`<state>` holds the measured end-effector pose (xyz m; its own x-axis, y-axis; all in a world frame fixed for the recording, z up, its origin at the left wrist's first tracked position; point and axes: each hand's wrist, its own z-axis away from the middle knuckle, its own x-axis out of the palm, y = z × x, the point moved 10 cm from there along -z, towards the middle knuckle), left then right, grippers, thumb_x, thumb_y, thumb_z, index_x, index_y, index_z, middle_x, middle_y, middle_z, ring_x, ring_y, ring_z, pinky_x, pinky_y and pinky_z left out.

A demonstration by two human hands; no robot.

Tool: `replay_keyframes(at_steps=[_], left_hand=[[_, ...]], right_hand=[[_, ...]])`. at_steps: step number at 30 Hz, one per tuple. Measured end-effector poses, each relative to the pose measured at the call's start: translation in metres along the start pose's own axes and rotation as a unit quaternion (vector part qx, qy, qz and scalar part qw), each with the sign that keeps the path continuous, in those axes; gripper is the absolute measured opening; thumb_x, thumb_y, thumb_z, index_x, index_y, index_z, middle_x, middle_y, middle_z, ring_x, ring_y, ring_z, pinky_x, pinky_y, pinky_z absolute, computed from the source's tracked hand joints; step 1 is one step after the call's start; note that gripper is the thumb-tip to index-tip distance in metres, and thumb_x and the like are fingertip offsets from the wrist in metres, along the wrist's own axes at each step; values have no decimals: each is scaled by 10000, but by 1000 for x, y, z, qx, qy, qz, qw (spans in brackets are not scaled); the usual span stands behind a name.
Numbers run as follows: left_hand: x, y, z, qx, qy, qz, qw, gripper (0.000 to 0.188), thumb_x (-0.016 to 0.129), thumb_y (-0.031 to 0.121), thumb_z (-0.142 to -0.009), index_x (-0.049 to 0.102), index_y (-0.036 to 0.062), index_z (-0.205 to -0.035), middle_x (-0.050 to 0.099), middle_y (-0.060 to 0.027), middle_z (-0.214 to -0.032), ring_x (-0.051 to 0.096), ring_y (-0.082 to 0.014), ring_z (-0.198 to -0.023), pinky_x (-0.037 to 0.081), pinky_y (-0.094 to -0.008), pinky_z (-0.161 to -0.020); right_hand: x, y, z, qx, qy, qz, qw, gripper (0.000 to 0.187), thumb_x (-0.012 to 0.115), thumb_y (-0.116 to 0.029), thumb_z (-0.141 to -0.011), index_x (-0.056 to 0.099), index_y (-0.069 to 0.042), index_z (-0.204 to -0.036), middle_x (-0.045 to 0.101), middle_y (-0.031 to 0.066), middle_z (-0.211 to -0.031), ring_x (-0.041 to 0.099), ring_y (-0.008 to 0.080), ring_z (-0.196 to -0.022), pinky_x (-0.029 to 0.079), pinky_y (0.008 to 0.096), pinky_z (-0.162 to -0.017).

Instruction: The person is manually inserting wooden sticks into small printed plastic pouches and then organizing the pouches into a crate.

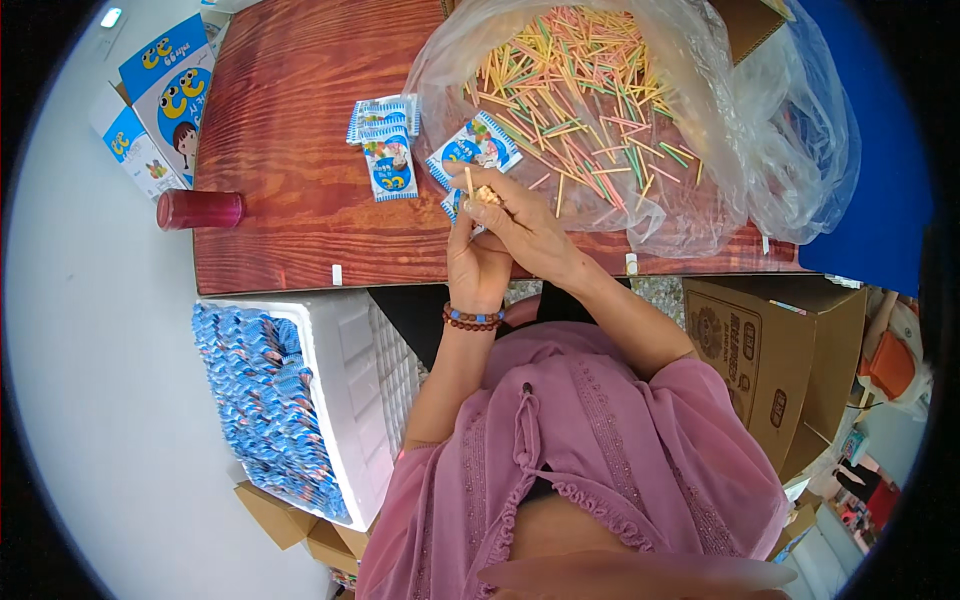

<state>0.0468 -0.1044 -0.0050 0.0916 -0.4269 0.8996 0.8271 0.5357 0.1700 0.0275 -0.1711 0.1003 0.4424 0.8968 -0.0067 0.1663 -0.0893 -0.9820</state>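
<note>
Near the table's front edge, my two hands meet. My right hand pinches a small bundle of thin pale candy sticks, and one stick pokes up above the others. Just below it, my left hand, palm up with beaded bracelets at the wrist, has its fingers closed on a small blue-and-white packet, mostly hidden by the hands. Beyond my fingers lies another blue-and-white packet. Several more packets overlap to the left. A loose heap of pink, yellow and green candy sticks lies on clear plastic.
The large clear plastic bag spreads over the right of the wooden table. A red jar lies at the left edge, by printed boxes. Below are a white foam box of blue packets and a cardboard box.
</note>
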Motion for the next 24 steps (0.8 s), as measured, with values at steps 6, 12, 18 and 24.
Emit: replay_keyframes(at_steps=[6, 12, 18, 24], left_hand=[[1, 5, -1, 5, -44, 40, 998, 372, 574, 187, -941, 487, 46, -1275, 566, -57, -1206, 539, -189, -1117, 439, -354, -998], [-4, 3, -4, -15, -33, 39, 999, 341, 563, 177, -948, 507, 40, -1255, 567, -77, -1202, 544, -185, -1107, 465, -342, -969], [13, 3, -1, -46, -108, 125, 985, 290, 552, 190, -957, 546, 43, -1207, 624, -67, -1112, 602, -164, -998, 516, -319, -855], [0, 7, -5, -9, -35, 68, 997, 271, 562, 156, -949, 550, 48, -1196, 633, -61, -1117, 607, -165, -990, 513, -308, -861]], right_hand=[[3, -16, 1, -26, -31, 7, 999, 412, 560, -182, -920, 507, -39, -1302, 558, 114, -1284, 526, 222, -1173, 395, 332, -995], [5, -18, 3, -44, -34, -6, 998, 452, 599, -158, -879, 504, -48, -1307, 553, 119, -1302, 522, 255, -1206, 397, 341, -1003], [-10, -14, 12, -56, 45, -34, 997, 453, 620, -95, -862, 499, -30, -1294, 549, 121, -1278, 512, 218, -1197, 388, 326, -1010], [-32, -16, 24, -103, 135, 112, 979, 273, 672, -59, -814, 576, -30, -1068, 608, 82, -1043, 581, 195, -985, 463, 326, -856]])
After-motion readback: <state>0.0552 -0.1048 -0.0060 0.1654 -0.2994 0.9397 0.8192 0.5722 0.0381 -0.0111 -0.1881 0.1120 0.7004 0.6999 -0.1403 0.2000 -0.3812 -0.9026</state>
